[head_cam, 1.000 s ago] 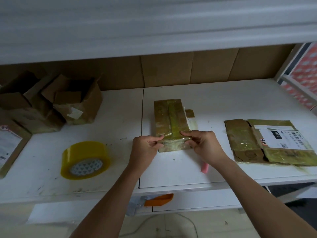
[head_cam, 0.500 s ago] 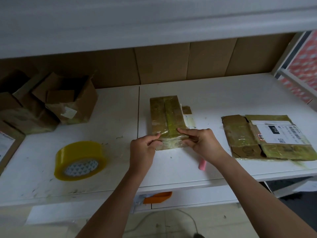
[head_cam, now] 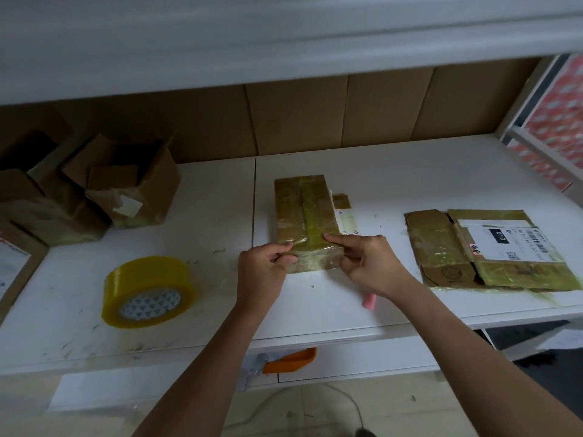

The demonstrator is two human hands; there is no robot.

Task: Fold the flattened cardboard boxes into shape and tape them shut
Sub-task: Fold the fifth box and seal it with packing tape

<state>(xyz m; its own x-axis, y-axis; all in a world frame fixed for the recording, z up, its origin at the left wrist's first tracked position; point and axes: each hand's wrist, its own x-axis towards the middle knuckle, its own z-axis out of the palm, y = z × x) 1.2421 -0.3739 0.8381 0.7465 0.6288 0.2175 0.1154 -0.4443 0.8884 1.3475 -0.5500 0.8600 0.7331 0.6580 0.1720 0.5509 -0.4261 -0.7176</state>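
Both hands grip the near end of a taped box (head_cam: pixel 307 222) on the tabletop (head_cam: pixel 410 184). The left hand (head_cam: pixel 263 274) pinches its left corner. The right hand (head_cam: pixel 367 263) holds the right corner, forefinger on top.

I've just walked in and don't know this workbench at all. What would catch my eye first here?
Probably the two hands at the middle: the left hand and right hand hold the near end of a small taped box on the white table. Next, the big yellow tape roll lying to the left, and a flattened box with a shipping label to the right.
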